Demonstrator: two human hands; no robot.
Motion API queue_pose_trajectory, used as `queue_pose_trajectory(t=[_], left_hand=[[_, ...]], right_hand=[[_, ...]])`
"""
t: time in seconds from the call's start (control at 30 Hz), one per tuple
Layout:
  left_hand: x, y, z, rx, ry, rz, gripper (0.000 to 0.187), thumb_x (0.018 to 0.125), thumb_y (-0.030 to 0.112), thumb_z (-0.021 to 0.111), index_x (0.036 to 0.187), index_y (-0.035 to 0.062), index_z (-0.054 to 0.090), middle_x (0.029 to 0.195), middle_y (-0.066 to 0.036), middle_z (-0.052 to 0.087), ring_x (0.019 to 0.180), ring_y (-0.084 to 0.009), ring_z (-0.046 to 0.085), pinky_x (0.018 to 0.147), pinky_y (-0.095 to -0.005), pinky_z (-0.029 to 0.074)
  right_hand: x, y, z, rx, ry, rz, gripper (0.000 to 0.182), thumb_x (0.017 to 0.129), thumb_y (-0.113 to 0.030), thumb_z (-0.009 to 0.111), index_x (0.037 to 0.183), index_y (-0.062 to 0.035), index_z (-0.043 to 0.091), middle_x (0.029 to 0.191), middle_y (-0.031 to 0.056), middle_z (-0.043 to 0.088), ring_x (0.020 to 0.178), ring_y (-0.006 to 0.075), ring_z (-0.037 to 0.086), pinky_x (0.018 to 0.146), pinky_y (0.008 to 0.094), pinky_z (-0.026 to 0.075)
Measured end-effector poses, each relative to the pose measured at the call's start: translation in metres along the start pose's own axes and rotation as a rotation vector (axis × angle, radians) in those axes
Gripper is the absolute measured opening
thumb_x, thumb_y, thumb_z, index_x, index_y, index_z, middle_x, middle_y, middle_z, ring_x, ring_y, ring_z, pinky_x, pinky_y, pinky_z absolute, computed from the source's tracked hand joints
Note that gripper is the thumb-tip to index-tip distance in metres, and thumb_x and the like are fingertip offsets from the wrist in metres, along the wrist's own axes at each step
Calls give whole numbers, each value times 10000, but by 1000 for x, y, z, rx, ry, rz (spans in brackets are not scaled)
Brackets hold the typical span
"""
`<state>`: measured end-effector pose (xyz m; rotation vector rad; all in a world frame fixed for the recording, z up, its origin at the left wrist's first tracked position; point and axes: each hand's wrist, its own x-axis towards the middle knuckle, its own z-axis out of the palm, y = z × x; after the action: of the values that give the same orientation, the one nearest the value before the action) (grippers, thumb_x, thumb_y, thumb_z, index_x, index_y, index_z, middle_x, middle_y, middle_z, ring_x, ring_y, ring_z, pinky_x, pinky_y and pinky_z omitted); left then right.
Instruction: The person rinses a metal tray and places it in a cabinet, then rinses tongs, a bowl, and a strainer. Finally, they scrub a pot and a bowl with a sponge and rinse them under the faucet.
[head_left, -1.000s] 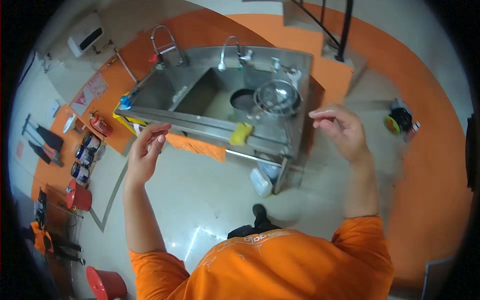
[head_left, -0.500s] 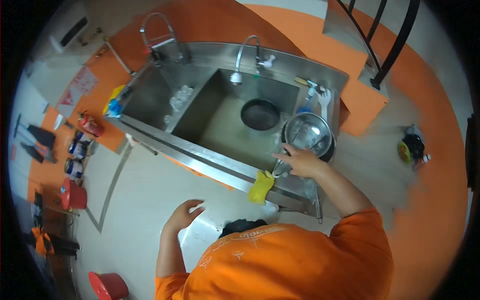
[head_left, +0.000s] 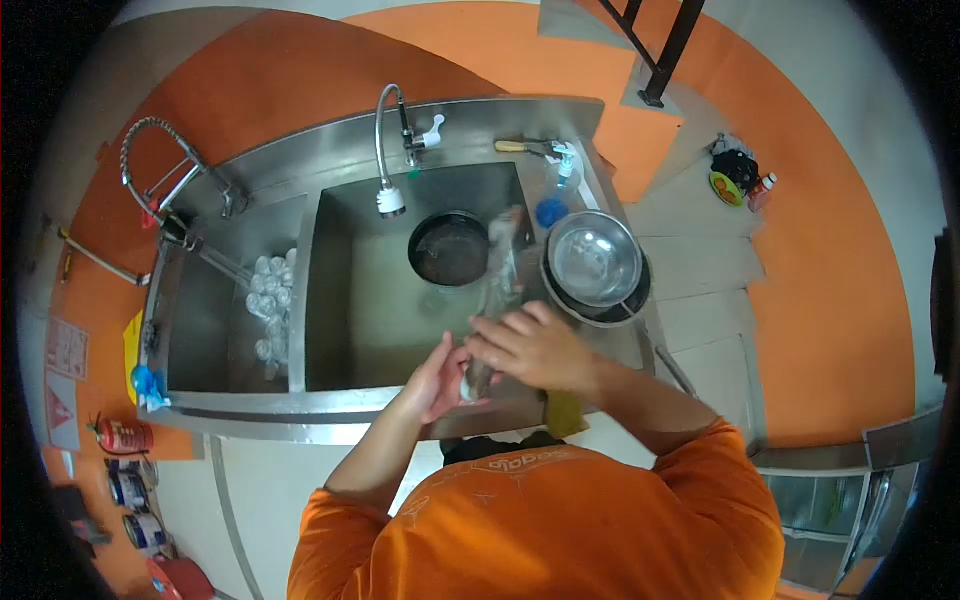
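A long greyish object (head_left: pixel 502 265), smeared by motion, slants up from my hands over the right part of the large sink basin (head_left: pixel 350 300); what it is I cannot make out. My left hand (head_left: pixel 435 382) is closed round its lower end. Across it, just above, lies my right hand (head_left: pixel 530 348) with its fingers bent over it. A dark round pan (head_left: pixel 449 248) sits in the cloudy water of the basin. Right of the basin, a shiny steel bowl (head_left: pixel 595 258) rests in a darker pan (head_left: pixel 640 300). A yellow-green cloth (head_left: pixel 564 413) hangs at the sink's front edge.
A tap with a white head (head_left: pixel 391 203) hangs over the basin. Clear, rounded items (head_left: pixel 270 300) fill part of the left basin. Behind the bowl are a blue-and-clear bottle (head_left: pixel 553 208) and a wooden-handled tool (head_left: pixel 512 146). Black railing (head_left: pixel 672 50) stands at the upper right.
My right hand has left the area by the steel bowl and come left over the front of the basin. My left hand has risen to meet it, and both now hold the long object. The view has turned.
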<state>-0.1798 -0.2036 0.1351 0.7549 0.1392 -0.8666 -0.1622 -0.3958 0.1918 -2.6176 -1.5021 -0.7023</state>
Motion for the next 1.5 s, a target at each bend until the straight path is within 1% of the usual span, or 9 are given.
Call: queue_pose_trajectory(t=[0.13, 0.3, 0.37, 0.57, 0.8, 1.03, 1.17, 1.2, 1.5], left_hand=[[9, 35, -40, -146, 112, 114, 550, 833, 539, 382, 1034, 44, 511, 926, -75, 567, 833, -174, 563, 713, -247, 463], [23, 48, -147, 137, 532, 117, 326, 785, 358, 551, 913, 64, 493, 687, -9, 470, 559, -107, 462, 455, -240, 387], [24, 65, -166, 255, 664, 155, 309, 771, 312, 582, 932, 65, 489, 638, 7, 430, 517, -83, 418, 405, -227, 345], [22, 87, -190, 401, 800, 211, 235, 839, 247, 519, 1038, 123, 499, 578, 54, 357, 487, -71, 347, 452, -223, 316], [45, 104, -244, 444, 781, 250, 296, 889, 275, 440, 1145, 140, 500, 582, 63, 346, 509, -57, 329, 460, -212, 291], [92, 96, -263, 430, 744, 219, 306, 900, 220, 414, 1178, 103, 458, 645, 32, 408, 572, -71, 377, 531, -214, 331], [108, 81, -266, 473, 789, 202, 313, 903, 204, 397, 1200, 111, 430, 693, -7, 489, 624, -84, 441, 598, -215, 379], [110, 77, -265, 461, 794, 183, 310, 904, 207, 392, 1197, 114, 431, 718, -18, 507, 642, -90, 454, 615, -219, 387], [104, 66, -257, -59, 619, 60, 337, 906, 241, 285, 1203, 133, 403, 778, -54, 538, 532, -141, 463, 497, -281, 409]], right_hand=[[43, -46, 76, 62, 218, 48, 320, 735, -183, 508, 1054, -168, 525, 1184, 37, 473, 849, 158, 502, 745, 325, 358], [64, -56, 126, 298, -70, 158, 409, 743, -141, 522, 1150, -137, 475, 1218, 94, 430, 972, 229, 485, 809, 375, 378], [79, -28, 131, 473, -240, 275, 434, 744, -110, 531, 1172, -115, 455, 1211, 126, 427, 1013, 268, 471, 851, 395, 378], [165, 155, 183, 582, 393, 928, 357, 765, -129, 525, 1109, -48, 478, 1137, 165, 463, 1052, 332, 453, 892, 388, 373], [234, 296, 294, 92, 137, 813, 424, 757, -149, 529, 1158, -31, 455, 1208, 137, 424, 1125, 296, 396, 923, 408, 341], [216, 222, 301, -38, 351, 924, 480, 751, -183, 585, 1179, -35, 426, 1159, 210, 389, 1076, 363, 384, 914, 411, 324], [190, 145, 291, 1532, 546, 1083, 496, 872, -424, 379, 1228, -78, 389, 1151, 80, 427, 987, 169, 469, 859, 290, 373], [189, 129, 293, 1645, 431, 1045, 477, 867, -352, 440, 1234, -56, 367, 1098, 70, 486, 956, 176, 493, 845, 292, 384], [212, 111, 277, 999, 269, 843, 515, 781, -213, 600, 1204, -57, 350, 1086, 155, 493, 994, 239, 499, 846, 319, 383]])
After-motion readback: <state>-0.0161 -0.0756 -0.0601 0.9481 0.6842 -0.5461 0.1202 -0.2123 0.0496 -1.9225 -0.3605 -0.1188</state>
